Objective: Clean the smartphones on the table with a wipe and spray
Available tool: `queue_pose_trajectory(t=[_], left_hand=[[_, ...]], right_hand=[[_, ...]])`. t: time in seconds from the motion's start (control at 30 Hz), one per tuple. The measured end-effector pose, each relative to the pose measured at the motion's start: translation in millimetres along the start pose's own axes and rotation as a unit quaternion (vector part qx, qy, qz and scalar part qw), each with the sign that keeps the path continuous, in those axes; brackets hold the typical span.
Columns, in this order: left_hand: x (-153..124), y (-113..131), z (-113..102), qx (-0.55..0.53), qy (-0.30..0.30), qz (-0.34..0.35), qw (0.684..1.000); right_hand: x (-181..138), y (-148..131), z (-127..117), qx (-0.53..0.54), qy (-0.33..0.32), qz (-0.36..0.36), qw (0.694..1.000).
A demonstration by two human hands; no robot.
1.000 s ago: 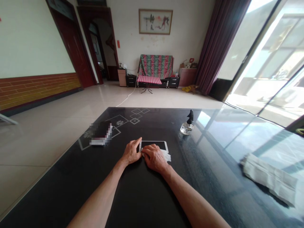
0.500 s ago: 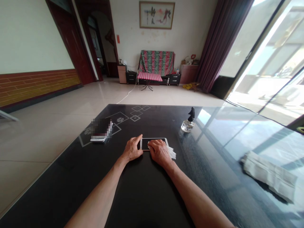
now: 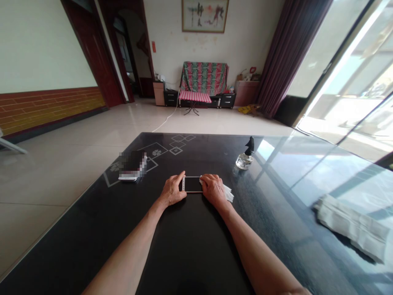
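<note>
A white-framed phone (image 3: 192,184) lies flat, screen up, on the black glass table (image 3: 190,246). My left hand (image 3: 172,191) grips its left end, thumb and fingers curled round the edge. My right hand (image 3: 213,189) presses a white cloth or tissue (image 3: 227,192) onto the right part of the screen, fingers closed over it. The phone's right end is hidden under that hand.
A second phone (image 3: 132,165), blurred, lies at the left of the table. A small glass bottle with a black top (image 3: 245,158) stands behind my right hand. A folded grey cloth (image 3: 353,227) lies at the right. Beyond the table are tiled floor and a covered sofa.
My right hand with the white cloth has slid rightward across the phone's screen, uncovering its left part. My left hand has stayed on the phone's left end.
</note>
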State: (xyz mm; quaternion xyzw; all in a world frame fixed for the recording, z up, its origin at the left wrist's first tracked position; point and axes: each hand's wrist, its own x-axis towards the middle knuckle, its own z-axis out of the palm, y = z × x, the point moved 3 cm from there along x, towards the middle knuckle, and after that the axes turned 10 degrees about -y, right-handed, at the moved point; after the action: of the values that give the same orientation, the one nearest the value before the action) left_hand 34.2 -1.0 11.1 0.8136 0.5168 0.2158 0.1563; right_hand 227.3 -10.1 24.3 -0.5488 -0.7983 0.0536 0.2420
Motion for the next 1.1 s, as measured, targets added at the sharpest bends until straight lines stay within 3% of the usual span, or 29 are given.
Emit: queue_pose_trajectory(t=[0.17, 0.33, 0.53, 0.77, 1.1], left_hand=[[1, -3, 3, -0.010, 0.007, 0.007, 1.000], [2, -5, 4, -0.011, -0.001, 0.007, 1.000], [2, -5, 3, -0.014, -0.002, -0.006, 1.000], [3, -5, 3, -0.024, 0.001, 0.003, 1.000], [0, 1, -2, -0.027, -0.006, -0.016, 0.999]], right_hand=[[-4, -30, 6, 0.036, -0.055, -0.119, 0.991], [7, -42, 14, 0.041, -0.072, -0.135, 0.987], [26, -41, 20, 0.031, -0.067, -0.100, 0.992], [13, -42, 19, 0.017, -0.060, -0.099, 0.993], [2, 4, 5, -0.036, -0.004, 0.035, 0.999]])
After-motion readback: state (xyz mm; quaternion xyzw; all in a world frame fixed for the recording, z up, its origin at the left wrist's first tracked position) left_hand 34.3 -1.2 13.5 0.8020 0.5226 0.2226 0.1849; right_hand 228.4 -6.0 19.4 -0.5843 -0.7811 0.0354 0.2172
